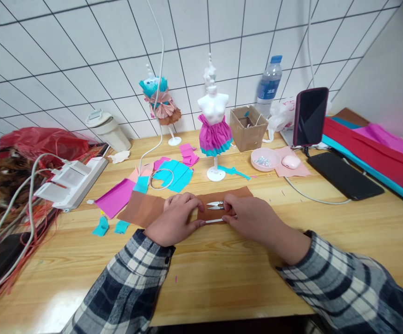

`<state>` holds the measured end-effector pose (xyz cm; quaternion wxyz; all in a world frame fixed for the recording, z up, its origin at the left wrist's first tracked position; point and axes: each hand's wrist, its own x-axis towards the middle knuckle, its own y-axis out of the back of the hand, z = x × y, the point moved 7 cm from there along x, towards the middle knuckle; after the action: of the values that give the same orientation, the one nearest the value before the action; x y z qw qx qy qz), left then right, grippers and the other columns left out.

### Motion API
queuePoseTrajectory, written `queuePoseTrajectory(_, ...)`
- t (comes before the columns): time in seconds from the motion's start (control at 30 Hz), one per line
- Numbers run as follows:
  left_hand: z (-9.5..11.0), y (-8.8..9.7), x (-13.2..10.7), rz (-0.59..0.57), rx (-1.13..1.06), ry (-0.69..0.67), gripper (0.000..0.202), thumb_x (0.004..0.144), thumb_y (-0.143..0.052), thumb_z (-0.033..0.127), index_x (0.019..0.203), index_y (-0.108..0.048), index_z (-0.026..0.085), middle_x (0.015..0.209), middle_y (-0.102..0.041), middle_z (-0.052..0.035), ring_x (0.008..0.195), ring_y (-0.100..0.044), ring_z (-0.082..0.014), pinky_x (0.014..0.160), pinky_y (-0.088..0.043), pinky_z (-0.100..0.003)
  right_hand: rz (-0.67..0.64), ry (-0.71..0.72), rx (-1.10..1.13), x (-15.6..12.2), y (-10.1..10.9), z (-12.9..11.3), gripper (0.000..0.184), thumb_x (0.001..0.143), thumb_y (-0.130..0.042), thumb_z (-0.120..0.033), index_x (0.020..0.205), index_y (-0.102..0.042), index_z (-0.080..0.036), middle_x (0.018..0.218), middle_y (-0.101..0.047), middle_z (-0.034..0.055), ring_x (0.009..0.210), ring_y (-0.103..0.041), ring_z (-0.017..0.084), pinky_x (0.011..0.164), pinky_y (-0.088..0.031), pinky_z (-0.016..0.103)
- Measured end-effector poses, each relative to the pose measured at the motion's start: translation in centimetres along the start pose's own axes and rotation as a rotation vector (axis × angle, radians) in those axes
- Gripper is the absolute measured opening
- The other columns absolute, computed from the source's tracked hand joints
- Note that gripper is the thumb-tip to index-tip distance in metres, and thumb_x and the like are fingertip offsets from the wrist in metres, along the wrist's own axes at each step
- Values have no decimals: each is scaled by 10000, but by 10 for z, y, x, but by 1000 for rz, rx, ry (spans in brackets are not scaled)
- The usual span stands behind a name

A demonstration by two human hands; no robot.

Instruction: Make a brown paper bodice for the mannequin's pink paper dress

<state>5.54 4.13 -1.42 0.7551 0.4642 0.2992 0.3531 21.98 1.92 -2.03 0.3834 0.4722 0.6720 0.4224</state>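
Observation:
A long piece of brown crepe paper lies across the table under both hands. My left hand presses on it with curled fingers, its thumb at the left end of a narrow white strip along the paper's near edge. In the fingers of my right hand is a pair of small snips, blades apart and pointing left over the paper. The right thumb touches the white strip's other end. Handles of the snips are hidden in my palm.
Behind stands a small white dress form in a pink and blue skirt, with another dressed form to its left. Blue paper pieces, a cardboard box, a pink dish, phones and a power strip surround the work.

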Motion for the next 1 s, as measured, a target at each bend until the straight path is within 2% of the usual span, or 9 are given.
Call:
queuePoseTrajectory(0.23,1,3,0,22,-7,-13,175,842,-628,378,973,-587,269,1065,-592,-9,1065,-517,-235,932,-315,-424,18,40,-47,-1,-1,-1,128,867,-584,-338,908,-551,-221,826,-711,22,747,-661,220,556,-298,292)
queuePoseTrajectory(0.37,12,9,4,154,3,-69,198,948,-478,377,916,-617,240,924,-640,-10,953,-557,-203,919,-291,-426,40,61,-69,-2,-3,-1,136,867,-581,-351,897,-550,-222,806,-703,17,738,-661,219,550,-280,291)
queuePoseTrajectory(0.43,21,7,7,204,8,-115,200,951,-483,371,928,-626,233,882,-647,-15,915,-561,-200,880,-308,-406,46,64,-81,-2,-2,-2,143,871,-570,-359,892,-549,-220,804,-703,19,743,-663,222,547,-271,290)
queuePoseTrajectory(0.53,34,-7,12,160,17,-176,157,921,-549,357,913,-632,224,880,-646,-24,902,-562,-204,812,-335,-370,36,63,-81,-2,0,-3,155,894,-525,-370,882,-551,-217,812,-708,21,743,-664,220,543,-262,289)
queuePoseTrajectory(0.63,35,-17,15,117,11,-168,134,907,-577,341,889,-625,217,916,-646,-27,931,-564,-209,800,-337,-363,15,42,-57,-2,3,0,173,896,-510,-383,911,-567,-220,855,-717,28,777,-667,225,556,-275,289)
queuePoseTrajectory(0.83,29,-17,14,105,-10,-124,107,884,-605,323,884,-617,217,919,-647,-19,942,-563,-212,818,-324,-371,-17,4,15,0,4,12,152,855,-538,-318,983,-586,-252,888,-714,5,791,-651,207,576,-298,279)
queuePoseTrajectory(1.0,30,-15,13,100,-8,-127,94,887,-592,304,885,-625,217,909,-641,-16,934,-561,-210,840,-314,-386,23,14,-64,0,3,16,138,838,-559,-299,956,-566,-227,846,-698,19,743,-637,212,555,-256,280)
